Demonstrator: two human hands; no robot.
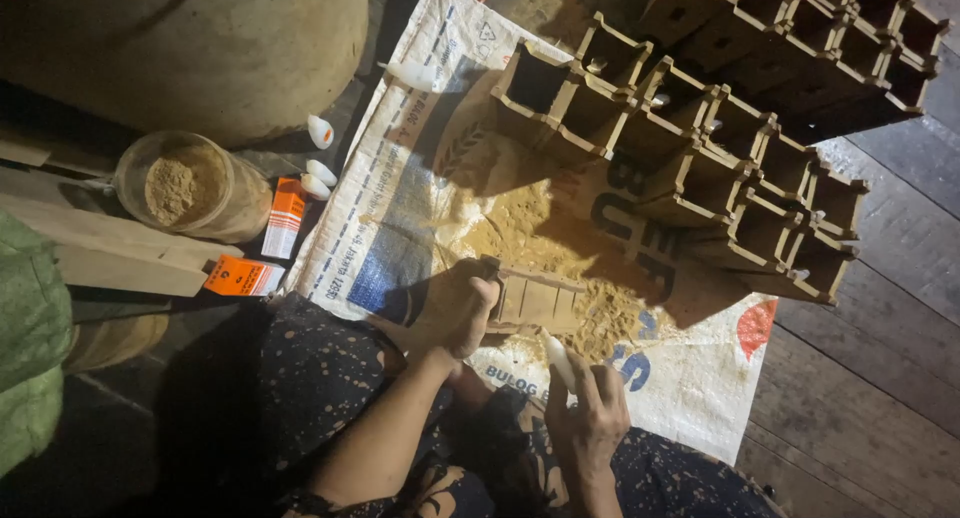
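My left hand (452, 313) grips one end of a small brown slatted wooden piece (535, 300) that lies over a pile of sawdust (540, 240) on a white printed woven sack (420, 178). My right hand (590, 408) is lower, near my lap, shut on a small white tube (557, 358) whose tip points up toward the wooden piece. My legs, in dark speckled cloth (310, 378), are at the bottom.
Rows of open square wooden boxes (700, 158) stand at the top right. At left are a clear jar of sawdust (190, 188), two orange cartons (285, 218), small white tubes (318, 173), wooden blocks (120, 258), a large burlap sack (200, 48) and green cloth (30, 338).
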